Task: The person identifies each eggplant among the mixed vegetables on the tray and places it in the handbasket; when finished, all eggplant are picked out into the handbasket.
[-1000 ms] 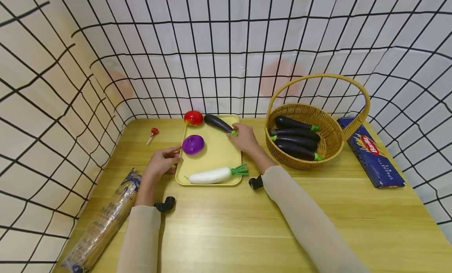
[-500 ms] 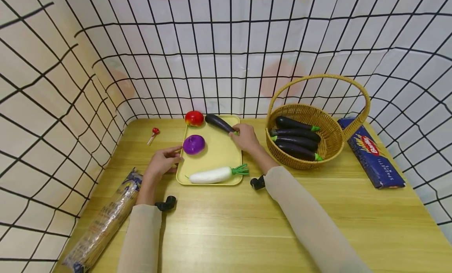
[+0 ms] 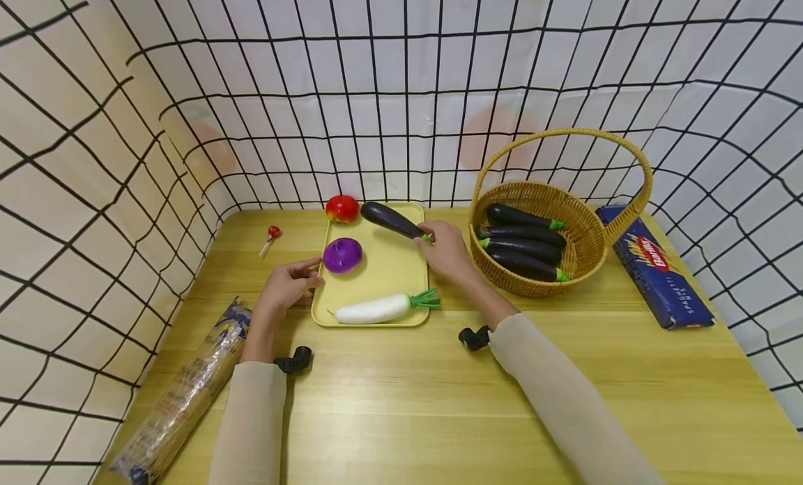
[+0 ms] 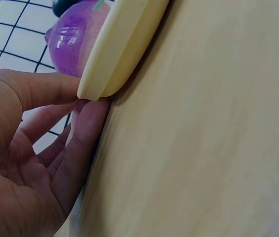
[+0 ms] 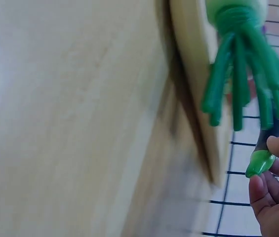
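Note:
In the head view, my right hand [image 3: 447, 249] pinches an eggplant [image 3: 390, 220] by its green stem end, over the back right of a yellow tray [image 3: 383, 265]. The right wrist view shows thumb and fingers around the green cap [image 5: 260, 163]. My left hand [image 3: 287, 287] holds the tray's left edge, with fingertips at the rim in the left wrist view. A purple, onion-like round vegetable [image 3: 342, 255] lies on the tray beside that hand. Along the tray's front lies a white radish [image 3: 374, 309] with green stalks. A red tomato-like piece [image 3: 342, 209] sits at the back left corner.
A wicker basket [image 3: 523, 285] with a tall handle holds several eggplants, to the right of the tray. Beyond it lies a blue spaghetti box [image 3: 665, 279]. At left are a lollipop [image 3: 270, 239] and a clear long pasta packet [image 3: 188, 394]. Black-gridded white walls [image 3: 408, 88] enclose the table.
My right hand has shifted slightly right, and the eggplant's stem end has moved right with it. My left hand stays at the tray's edge.

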A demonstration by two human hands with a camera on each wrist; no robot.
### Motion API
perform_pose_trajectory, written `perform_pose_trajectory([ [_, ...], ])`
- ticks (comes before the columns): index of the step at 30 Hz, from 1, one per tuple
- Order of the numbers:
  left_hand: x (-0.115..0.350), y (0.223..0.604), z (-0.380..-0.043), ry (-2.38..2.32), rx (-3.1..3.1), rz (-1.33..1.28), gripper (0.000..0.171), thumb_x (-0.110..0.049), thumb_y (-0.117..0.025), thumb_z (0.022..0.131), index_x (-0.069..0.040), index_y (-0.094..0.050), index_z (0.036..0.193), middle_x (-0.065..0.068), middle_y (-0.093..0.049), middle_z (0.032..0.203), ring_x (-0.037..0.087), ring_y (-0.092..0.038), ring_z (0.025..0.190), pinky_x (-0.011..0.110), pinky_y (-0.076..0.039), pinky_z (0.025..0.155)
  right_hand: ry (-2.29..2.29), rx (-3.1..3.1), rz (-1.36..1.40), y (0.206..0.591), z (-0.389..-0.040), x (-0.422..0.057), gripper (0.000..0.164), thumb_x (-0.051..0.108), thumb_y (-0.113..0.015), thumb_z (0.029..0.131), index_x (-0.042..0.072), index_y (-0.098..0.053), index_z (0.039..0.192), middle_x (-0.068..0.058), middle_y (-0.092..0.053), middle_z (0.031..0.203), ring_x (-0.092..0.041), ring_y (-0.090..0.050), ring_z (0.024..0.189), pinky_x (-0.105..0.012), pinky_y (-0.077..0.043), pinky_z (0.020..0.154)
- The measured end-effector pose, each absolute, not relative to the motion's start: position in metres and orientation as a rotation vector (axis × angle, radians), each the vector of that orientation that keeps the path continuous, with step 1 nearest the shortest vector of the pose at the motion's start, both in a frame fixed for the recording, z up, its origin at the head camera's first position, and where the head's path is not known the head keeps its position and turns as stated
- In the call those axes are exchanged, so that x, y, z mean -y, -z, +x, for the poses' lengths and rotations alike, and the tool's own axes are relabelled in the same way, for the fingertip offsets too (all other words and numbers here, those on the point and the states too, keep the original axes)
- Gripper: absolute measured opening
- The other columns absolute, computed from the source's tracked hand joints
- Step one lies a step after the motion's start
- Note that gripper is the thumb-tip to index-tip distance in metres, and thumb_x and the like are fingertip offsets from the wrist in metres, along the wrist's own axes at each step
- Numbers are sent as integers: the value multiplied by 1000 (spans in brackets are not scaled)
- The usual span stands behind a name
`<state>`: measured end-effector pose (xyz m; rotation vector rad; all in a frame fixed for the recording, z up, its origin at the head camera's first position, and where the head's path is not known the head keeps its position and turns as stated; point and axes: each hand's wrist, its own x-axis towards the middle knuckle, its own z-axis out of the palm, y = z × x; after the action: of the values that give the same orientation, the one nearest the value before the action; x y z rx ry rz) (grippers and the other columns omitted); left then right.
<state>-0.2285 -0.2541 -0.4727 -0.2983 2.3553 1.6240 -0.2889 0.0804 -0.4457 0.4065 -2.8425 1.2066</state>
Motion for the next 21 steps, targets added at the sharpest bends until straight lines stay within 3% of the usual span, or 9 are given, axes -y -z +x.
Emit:
perform_pose_trajectory([
  [9, 254, 470, -227, -1621, -2360, -273, 55, -17, -69, 99, -23, -54, 151, 12, -61, 125, 16, -62, 93, 26, -63, 72, -1168, 2745, 495, 426, -261, -108, 37, 20, -66, 102, 7, -67, 136, -14, -69, 126, -28, -62, 99, -42, -55, 83],
  [21, 254, 472, -229, -1586, -2374, -287, 54, -15, -67, 100, -21, -54, 151, 10, -61, 123, 16, -60, 93, 26, -63, 73, -1100, 2659, 513, 403, -223, -170, 37, 19, -66, 103, 9, -65, 138, -13, -66, 116, -27, -60, 92, -41, -52, 78],
])
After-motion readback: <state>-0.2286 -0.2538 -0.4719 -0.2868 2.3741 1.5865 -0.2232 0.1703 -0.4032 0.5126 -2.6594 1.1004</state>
